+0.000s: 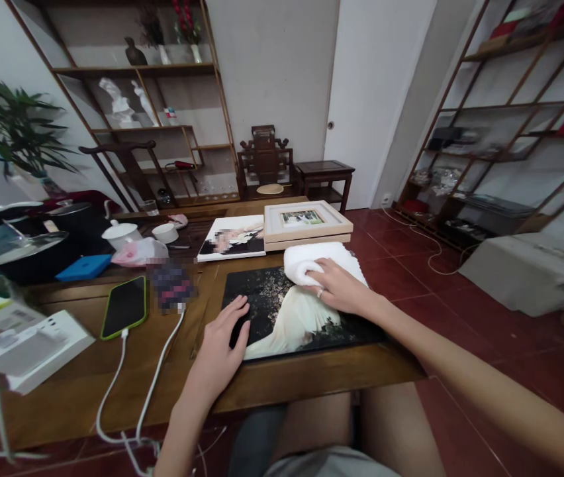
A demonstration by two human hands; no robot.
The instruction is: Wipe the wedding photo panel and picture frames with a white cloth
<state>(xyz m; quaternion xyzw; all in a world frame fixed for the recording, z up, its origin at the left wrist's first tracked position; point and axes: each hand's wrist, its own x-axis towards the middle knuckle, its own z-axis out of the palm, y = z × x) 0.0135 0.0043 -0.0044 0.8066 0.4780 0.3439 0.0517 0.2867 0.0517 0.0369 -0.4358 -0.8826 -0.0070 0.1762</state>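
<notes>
A dark photo print (pixel 292 311) showing a white dress lies flat on the wooden table (pixel 282 377) in front of me. My left hand (pixel 225 338) rests on the print's left edge, fingers flat and slightly spread. My right hand (pixel 339 286) presses a folded white cloth (pixel 312 262) against the print's far right part, fingers laid over the cloth. A ring shows on one finger.
Behind the print lie another photo print (pixel 235 238) and a stack of light wooden frames (pixel 306 224). To the left are a phone (pixel 124 306) in a green case with white cables, a white power strip (pixel 38 348), cups, a blue box and pots. Shelves line both walls.
</notes>
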